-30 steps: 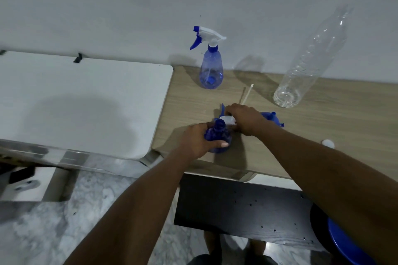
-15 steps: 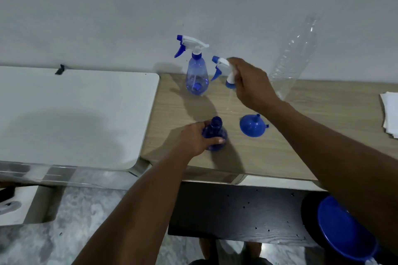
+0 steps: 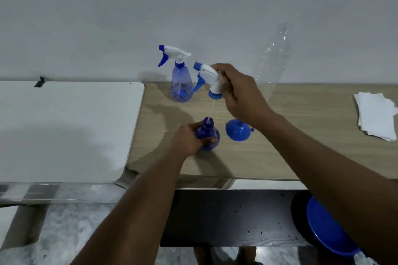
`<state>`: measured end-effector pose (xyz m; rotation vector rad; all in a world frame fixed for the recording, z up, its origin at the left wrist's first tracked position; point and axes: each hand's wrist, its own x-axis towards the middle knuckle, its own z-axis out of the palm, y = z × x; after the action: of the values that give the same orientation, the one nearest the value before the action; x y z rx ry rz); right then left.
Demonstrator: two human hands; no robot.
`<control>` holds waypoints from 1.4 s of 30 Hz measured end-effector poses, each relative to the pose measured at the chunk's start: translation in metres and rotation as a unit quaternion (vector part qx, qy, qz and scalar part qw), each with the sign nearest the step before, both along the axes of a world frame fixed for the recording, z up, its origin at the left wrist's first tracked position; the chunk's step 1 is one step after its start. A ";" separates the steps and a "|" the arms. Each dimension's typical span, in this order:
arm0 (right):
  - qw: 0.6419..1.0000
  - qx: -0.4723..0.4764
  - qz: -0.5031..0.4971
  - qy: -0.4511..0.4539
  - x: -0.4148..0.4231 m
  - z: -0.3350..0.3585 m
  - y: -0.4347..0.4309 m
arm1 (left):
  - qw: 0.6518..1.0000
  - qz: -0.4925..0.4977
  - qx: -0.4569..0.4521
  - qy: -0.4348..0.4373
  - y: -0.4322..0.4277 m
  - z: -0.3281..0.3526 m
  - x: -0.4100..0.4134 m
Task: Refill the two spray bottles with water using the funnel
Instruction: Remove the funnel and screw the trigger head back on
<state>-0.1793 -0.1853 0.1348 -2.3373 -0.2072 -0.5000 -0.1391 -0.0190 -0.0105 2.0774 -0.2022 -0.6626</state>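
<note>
My left hand (image 3: pixel 187 140) grips an open blue spray bottle (image 3: pixel 208 133) that stands near the front of the wooden table (image 3: pixel 301 146). My right hand (image 3: pixel 239 94) holds its white and blue trigger head (image 3: pixel 210 79) above it; the thin dip tube (image 3: pixel 211 109) still reaches down to the bottle's neck. A blue funnel (image 3: pixel 238 130) lies mouth down just right of that bottle. A second blue spray bottle (image 3: pixel 179 80), with its head on, stands by the wall.
A tall clear plastic bottle (image 3: pixel 273 60) stands by the wall behind my right hand. White paper napkins (image 3: pixel 375 115) lie at the table's right end. A white tabletop (image 3: pixel 64 127) adjoins on the left. A dark bench (image 3: pixel 226 217) and a blue lid (image 3: pixel 327 228) sit below the front edge.
My right hand has lifted the trigger head off the near bottle and raised it, drawing the dip tube up out of the neck. My left hand keeps hold of the bottle.
</note>
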 end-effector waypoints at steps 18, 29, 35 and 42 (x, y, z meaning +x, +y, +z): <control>0.985 -0.123 0.017 0.117 -0.013 -0.075 0.023 | 0.989 -0.038 0.103 -0.101 0.003 -0.003 -0.006; 0.979 -0.167 0.014 0.114 -0.002 -0.078 0.026 | 0.992 -0.004 0.088 -0.094 0.001 -0.009 -0.006; 0.974 -0.199 0.018 0.108 0.000 -0.075 0.021 | 0.991 -0.009 0.107 -0.083 -0.003 -0.009 -0.007; 0.974 -0.208 0.026 0.090 0.001 -0.080 0.018 | 0.992 -0.019 0.078 -0.095 -0.001 -0.006 -0.010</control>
<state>-0.1782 -0.1672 0.0553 -2.7595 -0.3114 -0.2290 -0.1489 -0.0203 -0.0168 2.2938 -0.3055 -0.5167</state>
